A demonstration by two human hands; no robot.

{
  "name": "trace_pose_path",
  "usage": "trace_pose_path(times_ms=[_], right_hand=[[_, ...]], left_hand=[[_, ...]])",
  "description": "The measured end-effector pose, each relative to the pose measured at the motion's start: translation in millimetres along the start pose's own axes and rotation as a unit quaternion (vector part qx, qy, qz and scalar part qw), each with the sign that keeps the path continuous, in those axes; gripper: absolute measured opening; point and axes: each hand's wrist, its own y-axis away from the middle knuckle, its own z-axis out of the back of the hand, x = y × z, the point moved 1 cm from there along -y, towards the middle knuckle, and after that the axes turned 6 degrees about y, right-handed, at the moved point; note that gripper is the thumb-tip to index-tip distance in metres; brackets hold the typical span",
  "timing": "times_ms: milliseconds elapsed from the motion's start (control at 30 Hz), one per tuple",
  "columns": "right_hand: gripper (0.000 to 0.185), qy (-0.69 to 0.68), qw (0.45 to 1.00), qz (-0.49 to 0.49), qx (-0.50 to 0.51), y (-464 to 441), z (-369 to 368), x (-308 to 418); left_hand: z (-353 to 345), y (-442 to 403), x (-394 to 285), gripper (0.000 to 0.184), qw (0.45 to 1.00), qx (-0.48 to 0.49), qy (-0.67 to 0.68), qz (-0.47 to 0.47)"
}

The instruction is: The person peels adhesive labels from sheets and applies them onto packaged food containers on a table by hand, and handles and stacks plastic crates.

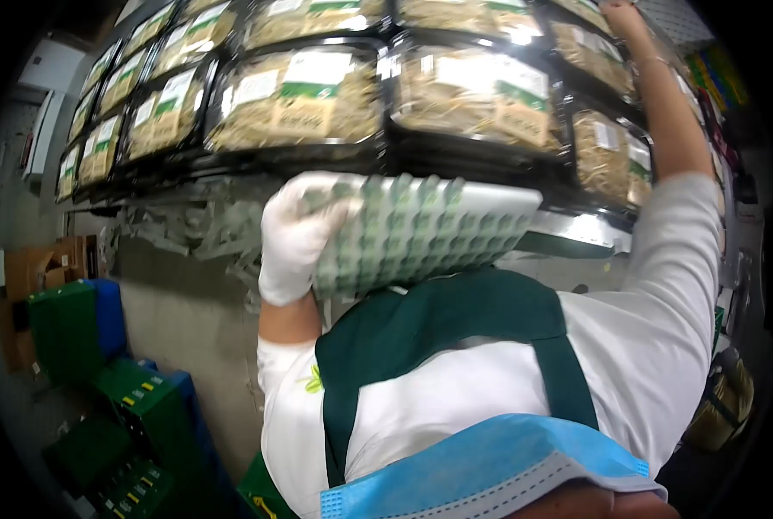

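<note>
My left hand (pixel 304 229), in a white glove, grips the left edge of a sheet of labels (pixel 430 229), held in front of my apron. Rows of small green marks cover the pale sheet, which tilts up on the right. Bare and stretched far forward, my right hand (pixel 620 17) is at the top right, over or beside the wrapped trays there. Blur and the frame's edge hide its fingers, and I cannot tell whether it touches a tray. Nearest to the sheet are black trays (pixel 296 99) of pale, shredded-looking food under clear film, with white-and-green labels.
Several more wrapped trays (pixel 166 108) stand in rows across the work surface. Crumpled clear plastic (pixel 196 221) hangs below its front edge on the left. Green crates (pixel 75 337) and blue crates stand on the floor at the left, beside cardboard boxes (pixel 36 268).
</note>
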Motion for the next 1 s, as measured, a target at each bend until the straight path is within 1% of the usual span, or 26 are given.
trace_pose_path(times_ms=[33,67,100,133,167,200,267,333,367,400,467,500,533,600,633,667,733,800,867,900,933,967,1000], right_hand=[[0.027,-0.137,0.987,0.073,0.030,19.4,12.4,27.7],[0.024,-0.270,0.951,0.138,0.057,59.5,36.4,63.4],[0.020,-0.364,0.909,0.172,0.105,128.0,76.1,115.8],[0.027,-0.337,0.899,0.198,0.196,180.5,107.7,146.3],[0.029,-0.311,0.871,0.348,0.156,221.5,121.3,160.4],[0.031,-0.275,0.820,0.488,0.113,259.0,123.9,169.9],[0.034,-0.250,0.787,0.544,0.149,304.1,130.5,193.9],[0.035,-0.213,0.804,0.549,0.081,317.4,123.6,206.8],[0.030,-0.216,0.812,0.539,0.061,319.7,121.3,210.2],[0.030,-0.217,0.811,0.540,0.061,320.9,120.3,210.3],[0.026,-0.165,0.822,0.540,0.068,323.8,115.7,211.4],[0.026,-0.165,0.822,0.541,0.067,324.1,114.0,209.5],[0.025,-0.162,0.822,0.545,0.032,323.4,111.7,207.2],[0.023,-0.147,0.826,0.542,-0.041,324.4,108.6,201.4],[0.021,-0.143,0.825,0.542,-0.078,325.7,106.4,198.9],[0.020,-0.138,0.822,0.541,-0.113,326.7,102.7,195.5],[0.019,-0.175,0.800,0.555,-0.149,327.1,95.0,184.9],[0.019,-0.202,0.798,0.559,-0.097,321.3,99.0,168.8],[0.018,-0.209,0.829,0.515,-0.060,285.9,106.1,143.6],[0.012,-0.290,0.855,0.430,-0.010,245.4,102.0,119.9],[0.006,-0.366,0.866,0.338,0.042,202.2,98.9,97.9],[0.040,-0.401,0.881,0.226,0.112,172.3,111.6,87.5],[0.061,-0.214,0.940,0.226,0.140,89.2,35.6,24.3]], left_hand=[[5.1,-5.9,-6.0,0.016,1.000,-0.006,-0.009,0.013],[10.8,-8.1,-5.6,0.014,0.998,-0.024,0.033,0.040],[13.2,-7.5,-5.7,0.013,0.997,-0.023,0.068,0.027],[14.4,-8.1,-6.6,0.012,0.994,-0.019,0.104,0.008],[16.6,-8.8,-6.2,0.012,0.994,-0.018,0.105,0.005],[18.4,-7.9,-4.8,0.011,0.992,-0.018,0.125,-0.001],[17.5,-3.5,-7.2,0.008,0.987,-0.015,0.162,0.008],[16.4,-1.3,-5.9,0.008,0.988,-0.005,0.154,-0.006],[15.3,-0.2,-7.2,0.009,0.991,-0.011,0.131,0.002],[15.4,-0.7,-8.2,0.009,0.991,-0.013,0.130,0.001],[16.5,-3.5,-9.1,0.011,0.989,0.043,0.140,-0.012],[11.7,-3.0,-9.4,0.012,0.990,0.017,0.141,0.012],[8.1,-3.2,-12.1,0.012,0.990,0.019,0.140,0.011],[-0.4,-8.1,-15.9,0.012,0.991,-0.002,0.128,0.050],[-0.7,-10.5,-14.8,0.012,0.987,-0.004,0.132,0.094],[-10.4,-11.6,-14.1,0.012,0.979,-0.011,0.184,0.084],[-12.8,-16.2,0.1,0.012,0.976,-0.014,0.202,0.085],[-9.4,-21.3,13.6,0.013,0.973,-0.009,0.209,0.100],[-7.9,-28.1,22.4,0.015,0.984,-0.029,0.149,0.094],[-16.1,-27.7,14.4,0.016,0.985,-0.047,0.142,0.083],[-15.8,-27.8,14.2,0.017,0.988,-0.062,0.121,0.073],[-12.5,-26.7,17.1,0.017,0.989,-0.069,0.109,0.067],[-7.5,-25.2,22.1,0.018,0.990,-0.076,0.098,0.061]])
